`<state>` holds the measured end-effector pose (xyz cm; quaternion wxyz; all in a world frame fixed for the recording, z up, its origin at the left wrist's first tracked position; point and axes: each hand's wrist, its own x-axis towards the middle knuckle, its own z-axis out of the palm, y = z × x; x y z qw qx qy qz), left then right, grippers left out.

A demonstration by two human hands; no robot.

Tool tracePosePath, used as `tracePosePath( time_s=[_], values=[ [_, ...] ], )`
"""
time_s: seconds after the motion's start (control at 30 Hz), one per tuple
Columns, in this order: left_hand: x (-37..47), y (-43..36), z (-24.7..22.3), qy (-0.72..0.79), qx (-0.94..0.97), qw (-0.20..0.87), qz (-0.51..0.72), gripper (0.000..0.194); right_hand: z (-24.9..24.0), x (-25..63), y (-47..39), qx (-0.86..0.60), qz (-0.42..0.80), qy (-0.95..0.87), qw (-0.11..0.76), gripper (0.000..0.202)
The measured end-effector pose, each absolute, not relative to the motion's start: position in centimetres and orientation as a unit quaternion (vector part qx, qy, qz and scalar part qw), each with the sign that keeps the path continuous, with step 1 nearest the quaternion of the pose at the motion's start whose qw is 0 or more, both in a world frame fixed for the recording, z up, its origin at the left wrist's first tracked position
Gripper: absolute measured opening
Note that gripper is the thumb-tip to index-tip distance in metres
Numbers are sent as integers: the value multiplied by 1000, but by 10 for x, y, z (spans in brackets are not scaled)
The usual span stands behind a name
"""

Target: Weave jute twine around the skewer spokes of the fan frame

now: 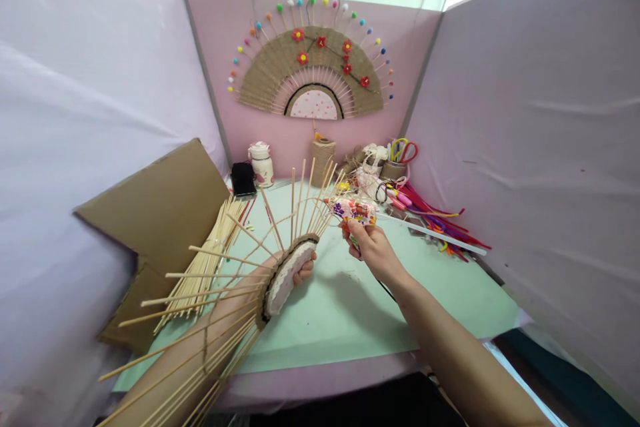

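Note:
My left hand [305,269] grips the straight edge of a half-round base [290,278], white with a brown and black rim; part of the hand is hidden behind it. Thin wooden sticks [220,255] fan out from the rim, over my left forearm, with twine [206,333] running across several of them. My right hand [367,247] is closed round a flower-patterned glue gun [356,210]. The gun's nozzle points left, at the sticks on the upper right side of the fan.
Loose sticks [200,270] and cardboard [155,213] lie at the left. Behind stand a white bottle [261,165], a black object [243,179] and a twine spool [323,161]. Scissors [404,151] and coloured pipe cleaners [440,217] are at the right. A finished fan [265,80] hangs on the back panel.

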<state>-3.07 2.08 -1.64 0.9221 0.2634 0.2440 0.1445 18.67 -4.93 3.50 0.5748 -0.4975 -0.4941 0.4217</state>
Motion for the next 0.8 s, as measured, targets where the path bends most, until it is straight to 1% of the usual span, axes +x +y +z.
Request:
tracePosePath(
  time_s=[0.07, 0.33, 0.8],
  values=[
    [-31, 19, -15, 238, 265, 921, 155, 18, 33, 187, -48, -496, 422, -495, 575, 54],
    [-28, 19, -14, 250, 276, 916, 153, 13, 29, 189, -48, -498, 416, -499, 574, 51],
    [-30, 23, -19, 218, 270, 928, 136, 14, 27, 191, -48, -517, 395, -516, 557, 55]
  ],
)
